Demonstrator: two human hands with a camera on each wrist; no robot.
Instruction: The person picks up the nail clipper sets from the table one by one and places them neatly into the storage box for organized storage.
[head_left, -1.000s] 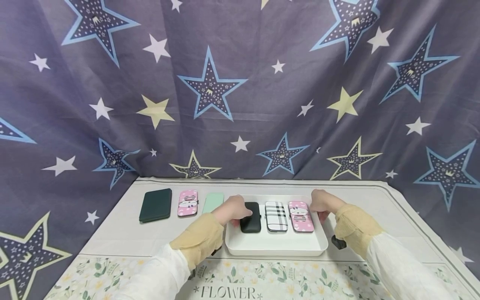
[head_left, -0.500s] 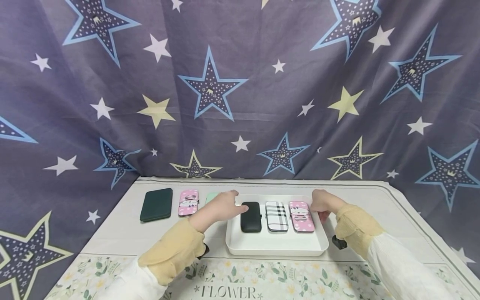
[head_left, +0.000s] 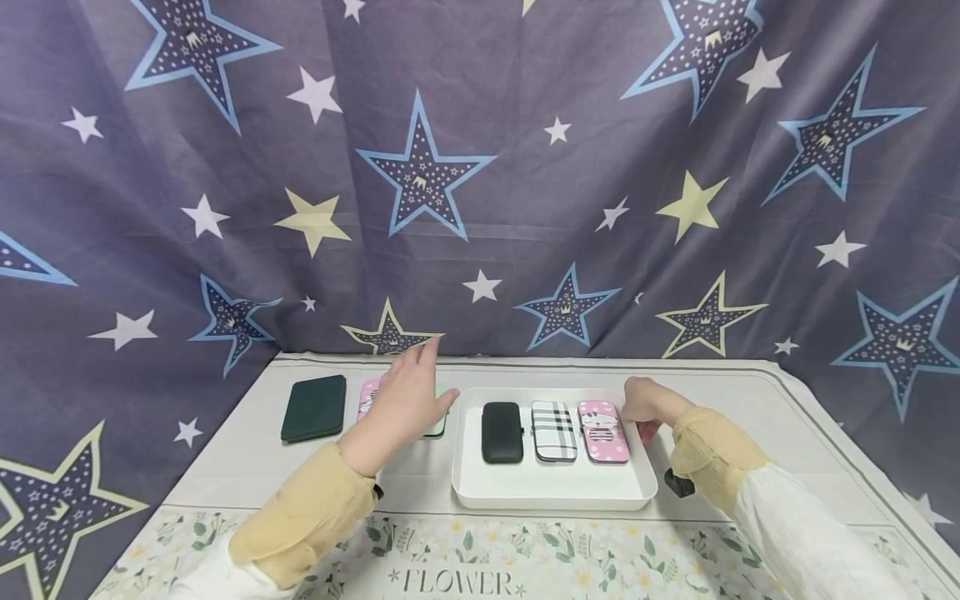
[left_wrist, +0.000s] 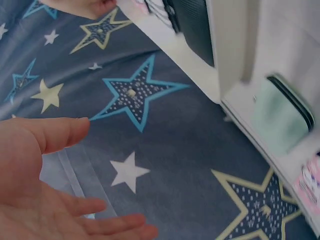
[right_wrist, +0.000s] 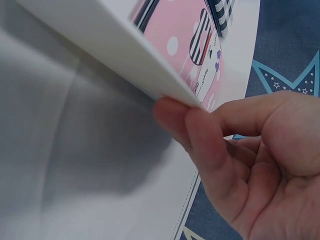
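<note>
My right hand (head_left: pixel 648 404) pinches the right wall of a shallow white tray (head_left: pixel 555 493); in the right wrist view thumb and fingers meet over its rim. Inside lie a black clasp case (head_left: pixel 502 433), a white plaid case (head_left: pixel 553 432) and a pink polka-dot case (head_left: pixel 603 432) in a row. Left of the tray, my left hand (head_left: pixel 403 396) is raised with fingers spread and nothing in it. It partly hides a mint-green case (left_wrist: pixel 282 117) and a pink cartoon case (head_left: pixel 367 394) on the table.
A dark green flat case (head_left: pixel 314 408) lies at the table's left side. The white tablecloth (head_left: pixel 217 483) has a floral front band printed FLOWER. A star-patterned curtain (head_left: pixel 495 225) hangs right behind the table.
My left hand has moved left, away from the black case in the tray, and its fingers have spread over the mint-green case. The right hand stays on the tray's wall.
</note>
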